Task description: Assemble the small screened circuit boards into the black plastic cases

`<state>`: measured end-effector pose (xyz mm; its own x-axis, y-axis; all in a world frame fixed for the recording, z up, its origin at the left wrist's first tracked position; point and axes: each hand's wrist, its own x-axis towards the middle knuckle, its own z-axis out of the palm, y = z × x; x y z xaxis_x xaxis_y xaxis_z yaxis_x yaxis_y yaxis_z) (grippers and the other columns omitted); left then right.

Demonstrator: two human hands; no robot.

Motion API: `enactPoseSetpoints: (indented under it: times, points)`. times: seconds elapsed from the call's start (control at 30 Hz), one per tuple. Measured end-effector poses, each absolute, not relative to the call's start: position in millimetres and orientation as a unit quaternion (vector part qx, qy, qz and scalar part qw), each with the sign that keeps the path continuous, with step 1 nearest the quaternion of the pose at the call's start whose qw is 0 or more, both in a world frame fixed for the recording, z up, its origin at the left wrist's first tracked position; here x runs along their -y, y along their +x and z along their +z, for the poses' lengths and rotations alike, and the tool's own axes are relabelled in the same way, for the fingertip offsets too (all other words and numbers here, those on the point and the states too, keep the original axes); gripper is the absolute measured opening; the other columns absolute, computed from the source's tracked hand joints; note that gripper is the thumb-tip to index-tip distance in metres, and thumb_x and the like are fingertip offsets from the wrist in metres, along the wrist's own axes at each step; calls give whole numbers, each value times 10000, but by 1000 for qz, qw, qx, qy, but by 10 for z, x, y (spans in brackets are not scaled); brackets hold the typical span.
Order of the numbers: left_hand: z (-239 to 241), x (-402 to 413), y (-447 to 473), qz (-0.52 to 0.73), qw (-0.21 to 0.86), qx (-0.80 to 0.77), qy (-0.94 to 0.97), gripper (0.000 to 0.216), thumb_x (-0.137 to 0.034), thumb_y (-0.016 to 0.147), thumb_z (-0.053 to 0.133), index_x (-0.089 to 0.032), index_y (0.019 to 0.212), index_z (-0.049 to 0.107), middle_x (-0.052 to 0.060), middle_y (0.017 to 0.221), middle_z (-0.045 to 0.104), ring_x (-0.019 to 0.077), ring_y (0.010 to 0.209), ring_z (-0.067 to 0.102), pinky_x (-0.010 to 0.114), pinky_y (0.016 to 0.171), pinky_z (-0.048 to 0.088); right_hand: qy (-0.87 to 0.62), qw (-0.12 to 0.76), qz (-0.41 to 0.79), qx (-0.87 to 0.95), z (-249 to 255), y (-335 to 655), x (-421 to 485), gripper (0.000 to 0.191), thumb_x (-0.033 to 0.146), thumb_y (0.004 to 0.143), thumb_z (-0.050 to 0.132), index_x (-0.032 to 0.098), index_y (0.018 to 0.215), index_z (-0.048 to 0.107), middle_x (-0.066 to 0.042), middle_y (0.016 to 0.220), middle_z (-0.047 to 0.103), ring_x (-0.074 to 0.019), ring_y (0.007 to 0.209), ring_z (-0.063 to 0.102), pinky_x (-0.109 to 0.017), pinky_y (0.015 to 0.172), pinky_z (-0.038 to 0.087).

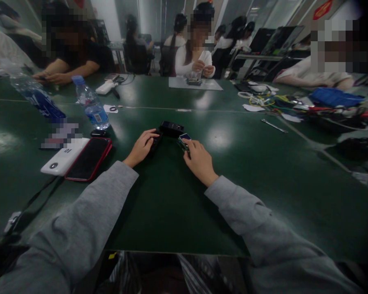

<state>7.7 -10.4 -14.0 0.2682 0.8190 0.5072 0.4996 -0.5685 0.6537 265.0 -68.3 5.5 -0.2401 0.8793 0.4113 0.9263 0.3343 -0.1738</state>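
My left hand (pixel 142 147) is closed around the edge of a small black casing (pixel 155 142), its fingers lying over the near side. My right hand (pixel 198 158) grips a small circuit board (pixel 184 139) with a dark screen at its upper end; thumb and fingers cover the lower part. Between and just beyond the hands, another black housing (pixel 172 128) rests on the green table (pixel 165 204). Fine details of both black parts are too dark to make out.
To the left lie a red-edged phone (pixel 88 159) and a white power bank (pixel 64 157), with a water bottle (pixel 92 106) and a tilted blue-labelled bottle (pixel 39 98) behind. On the right are a wrench (pixel 274 125) and tangled cables (pixel 282 102). Several people sit across the table.
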Motion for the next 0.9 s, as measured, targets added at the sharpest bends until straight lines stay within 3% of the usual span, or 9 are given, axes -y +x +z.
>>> enactPoseSetpoints:
  times: [0.1,0.17,0.27,0.37,0.47,0.53,0.7,0.83,0.9]
  points:
    - [-143,96,72,430,193,-428,771,285,-251,1004,405,-222,1156,645,84,1417,535,213,1329,494,474,1161,354,-620,192,-95,755,72,2753,640,428,212,935,464,190,1362,497,-148,1156,600,-295,999,589,-445,842,491]
    - [-146,89,70,432,202,-433,765,289,-221,995,404,-226,1146,650,74,1417,536,208,1334,490,476,1169,345,-635,185,-130,739,74,2814,639,416,218,944,461,153,1354,488,-188,1242,565,-341,1118,551,-513,927,445]
    - [-152,79,70,439,212,-441,754,292,-196,984,407,-228,1134,656,67,1418,537,203,1336,488,478,1176,337,-612,203,-174,745,65,2792,677,450,219,951,460,86,1381,433,-264,1489,347,-412,1389,321,-600,1067,320]
    - [-157,70,68,448,219,-437,749,290,-199,980,414,-222,1126,663,74,1412,544,204,1330,495,472,1173,343,-539,229,-147,797,25,2616,666,545,234,961,448,119,1476,314,-231,1605,151,-369,1492,150,-590,1125,280]
    - [-158,58,61,457,220,-434,745,290,-198,974,416,-214,1113,670,83,1396,557,211,1319,506,480,1171,347,-492,250,-103,828,-59,2441,520,637,249,956,457,127,1534,219,-202,1633,88,-332,1519,89,-564,1152,285]
    - [-157,52,56,459,222,-435,742,289,-195,969,419,-213,1107,672,84,1391,561,216,1318,508,489,1169,348,-499,256,-84,824,-121,2405,388,629,266,956,454,104,1527,246,-212,1626,126,-341,1512,127,-570,1157,285]
    - [-155,50,52,454,228,-439,741,290,-191,966,418,-220,1102,672,77,1394,557,216,1329,501,498,1171,344,-514,242,-61,821,-135,2507,280,468,271,970,405,84,1396,454,-218,1555,323,-346,1364,432,-570,1116,344]
    - [-158,47,55,457,223,-436,742,285,-184,966,420,-214,1094,672,82,1388,561,212,1325,506,494,1172,343,-505,274,-59,816,-39,2501,376,376,243,978,363,126,1293,533,-184,1335,548,-320,1200,549,-521,1002,452]
    - [-161,44,56,457,219,-437,743,283,-183,965,421,-213,1093,672,83,1387,561,210,1322,508,490,1171,346,-491,299,-56,816,-19,2472,394,368,244,977,370,120,1286,526,-179,1245,577,-306,1180,546,-489,993,468]
